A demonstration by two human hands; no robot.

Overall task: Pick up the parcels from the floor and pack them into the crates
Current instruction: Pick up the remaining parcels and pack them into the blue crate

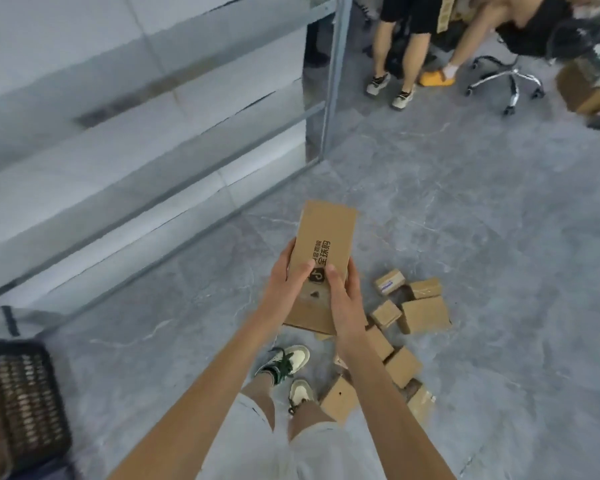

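Observation:
I hold a long flat cardboard parcel (326, 237) with black print in front of me, above the floor. My left hand (288, 282) grips its left edge with the thumb on top. My right hand (347, 299) grips its right edge the same way. Below and to the right, several small brown parcels (425, 313) lie scattered on the grey floor near my feet. A black lattice crate (28, 403) sits at the lower left edge of the view, its inside mostly out of sight.
A grey metal shelf rack (333, 81) stands along the left and back. Two people's legs (392, 57), an office chair base (510, 81) and a cardboard box (589, 91) are at the far right. Grey floor stretches to the right of the parcel pile.

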